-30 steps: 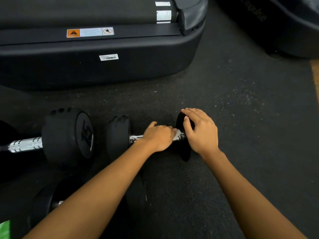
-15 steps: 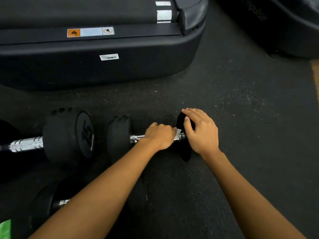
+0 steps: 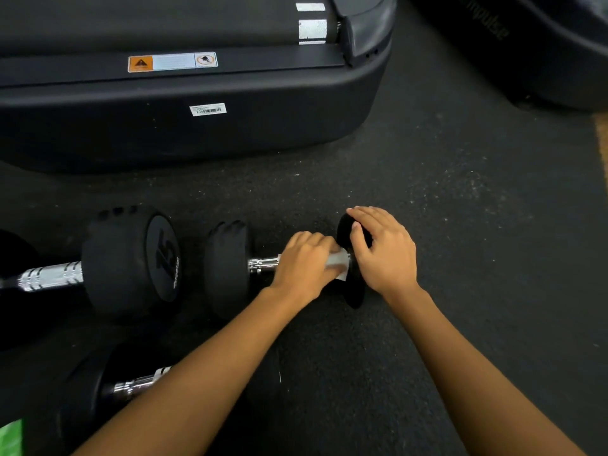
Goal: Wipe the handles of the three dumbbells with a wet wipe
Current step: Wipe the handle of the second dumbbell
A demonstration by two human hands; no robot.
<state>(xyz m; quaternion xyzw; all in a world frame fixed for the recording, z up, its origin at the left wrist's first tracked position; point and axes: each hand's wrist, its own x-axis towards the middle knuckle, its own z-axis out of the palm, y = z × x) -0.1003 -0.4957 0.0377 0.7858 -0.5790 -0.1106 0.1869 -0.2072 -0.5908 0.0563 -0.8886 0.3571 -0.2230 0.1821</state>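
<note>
Three black rubber dumbbells with chrome handles lie on the dark gym floor. The small middle dumbbell (image 3: 228,268) has my left hand (image 3: 304,264) wrapped around its handle (image 3: 263,264), pressing a white wet wipe (image 3: 339,263) against the bar's right end. My right hand (image 3: 383,250) grips that dumbbell's right head (image 3: 355,292) from above. A larger dumbbell marked 15 (image 3: 130,258) lies to the left, its handle (image 3: 49,276) bare. The third dumbbell (image 3: 85,396) lies nearer me, partly hidden by my left forearm.
A black treadmill base (image 3: 197,126) with a warning sticker runs across the back. Another dark machine (image 3: 543,51) stands at the top right. A green object (image 3: 10,437) peeks in at the bottom left corner. Speckled rubber floor (image 3: 477,225) stretches to the right.
My left hand has shifted slightly along the handle, and more of the white wipe shows at the bar's right end. My right hand stays on the head.
</note>
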